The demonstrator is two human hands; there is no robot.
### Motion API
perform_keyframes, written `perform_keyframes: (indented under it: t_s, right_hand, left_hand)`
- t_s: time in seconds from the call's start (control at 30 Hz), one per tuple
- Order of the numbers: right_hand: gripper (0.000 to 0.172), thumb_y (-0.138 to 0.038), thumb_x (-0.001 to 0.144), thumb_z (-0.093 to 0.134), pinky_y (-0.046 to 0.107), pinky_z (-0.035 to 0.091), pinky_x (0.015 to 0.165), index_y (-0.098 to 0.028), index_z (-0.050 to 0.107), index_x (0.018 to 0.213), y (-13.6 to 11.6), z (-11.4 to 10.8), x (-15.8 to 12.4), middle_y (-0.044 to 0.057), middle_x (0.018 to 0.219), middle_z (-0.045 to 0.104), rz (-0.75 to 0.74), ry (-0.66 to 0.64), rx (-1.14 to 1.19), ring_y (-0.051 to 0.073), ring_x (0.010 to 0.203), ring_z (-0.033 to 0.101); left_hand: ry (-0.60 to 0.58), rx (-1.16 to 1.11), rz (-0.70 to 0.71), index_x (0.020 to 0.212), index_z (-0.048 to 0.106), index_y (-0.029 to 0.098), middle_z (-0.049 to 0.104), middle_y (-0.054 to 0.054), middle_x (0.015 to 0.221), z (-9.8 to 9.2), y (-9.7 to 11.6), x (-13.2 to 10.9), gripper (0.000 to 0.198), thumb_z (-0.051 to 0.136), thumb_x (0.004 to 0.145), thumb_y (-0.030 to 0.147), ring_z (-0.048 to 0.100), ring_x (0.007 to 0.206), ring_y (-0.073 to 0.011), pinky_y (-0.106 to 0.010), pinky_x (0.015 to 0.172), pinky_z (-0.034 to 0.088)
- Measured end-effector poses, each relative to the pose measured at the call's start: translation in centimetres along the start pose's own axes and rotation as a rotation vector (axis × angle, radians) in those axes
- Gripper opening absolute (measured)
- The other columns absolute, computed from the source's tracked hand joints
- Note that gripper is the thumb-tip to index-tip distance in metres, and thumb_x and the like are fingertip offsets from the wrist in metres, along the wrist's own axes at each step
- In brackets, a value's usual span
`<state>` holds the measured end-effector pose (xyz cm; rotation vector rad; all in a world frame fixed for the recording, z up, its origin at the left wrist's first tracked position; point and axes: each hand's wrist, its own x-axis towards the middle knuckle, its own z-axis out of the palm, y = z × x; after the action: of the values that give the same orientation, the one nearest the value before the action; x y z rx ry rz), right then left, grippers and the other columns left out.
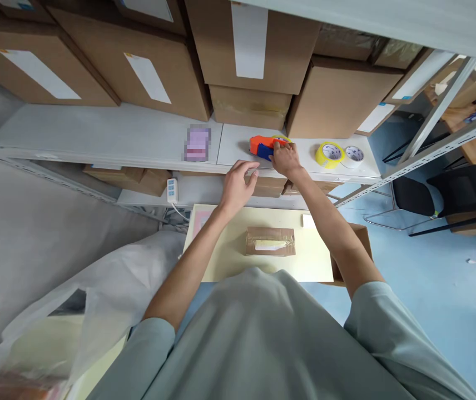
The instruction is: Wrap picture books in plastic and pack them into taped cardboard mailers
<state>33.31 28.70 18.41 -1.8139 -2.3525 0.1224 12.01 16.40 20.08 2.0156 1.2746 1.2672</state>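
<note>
On the grey shelf (pixel 108 133) lies an orange and blue tape dispenser (pixel 262 146), with part of a yellow tape roll showing behind it. My right hand (pixel 287 161) is closed over its right end; the fingers partly hide it. Just left of that, my left hand (pixel 238 188) hovers by the shelf's front edge, thumb and fingers apart, holding nothing. Below both hands, a small taped cardboard box (pixel 270 241) with a pale label rests on a cream-coloured tabletop (pixel 221 266).
A yellow tape roll (pixel 330 154) and a white tape roll (pixel 353 156) sit to the right on the shelf. Large cartons (pixel 342 100) line its back. A power strip (pixel 172 190) is on the lower shelf. An open carton (pixel 360 239) stands beside the table.
</note>
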Motion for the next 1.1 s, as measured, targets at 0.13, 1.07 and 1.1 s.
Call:
perform_keyframes:
  t_s: [0.13,1.07,1.1]
  right_hand:
    - [0.058,-0.033,0.115,0.048,0.075,0.027,0.13,0.005,0.046,0.158,0.3,1.4,0.4,0.036,0.146,0.068,-0.017,0.025,0.019,0.045,0.149,0.055]
    - [0.064,-0.076,0.113,0.042,0.046,0.06,0.093,-0.018,0.066,0.125,-1.2,15.1,-34.7,0.02,0.117,0.074,0.656,-0.102,0.461,0.037,0.108,0.074]
    - [0.062,-0.076,0.112,0.046,0.046,0.06,0.093,-0.019,0.067,0.123,-1.2,15.1,-34.6,0.02,0.117,0.073,0.667,-0.098,0.462,0.037,0.107,0.074]
  left_hand:
    - [0.007,-0.002,-0.059,0.125,0.078,0.02,0.08,-0.009,0.124,0.0,-1.0,-1.6,0.023,0.064,0.106,0.021,0.078,0.111,-0.0208,-0.036,0.106,0.062]
    - [-0.339,0.377,-0.764,0.097,0.074,0.022,0.078,-0.02,0.11,9.6,-4.9,-24.9,0.053,0.065,0.102,0.074,0.078,0.106,-0.0381,-0.044,0.095,0.06]
    - [-0.326,0.389,-0.773,0.094,0.074,0.022,0.078,-0.019,0.107,9.7,-4.8,-24.9,0.054,0.067,0.1,0.075,0.078,0.103,-0.0379,-0.044,0.093,0.06]
